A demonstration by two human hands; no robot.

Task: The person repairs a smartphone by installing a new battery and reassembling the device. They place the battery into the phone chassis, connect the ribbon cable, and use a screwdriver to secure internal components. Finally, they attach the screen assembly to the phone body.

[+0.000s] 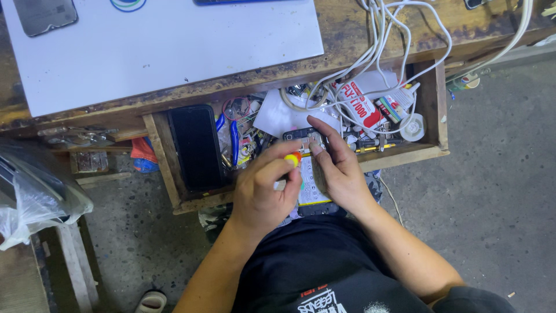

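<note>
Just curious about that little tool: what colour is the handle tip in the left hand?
Yellow with a red band, on the screwdriver in the left hand; head view.

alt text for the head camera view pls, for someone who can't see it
Seen from above, a seated person's right hand steadies an opened phone with its back cover off, while the left hand holds a small screwdriver with a yellow and red end over it. Behind is an open wooden drawer cluttered with white cables, glue tubes and a black phone.
</note>
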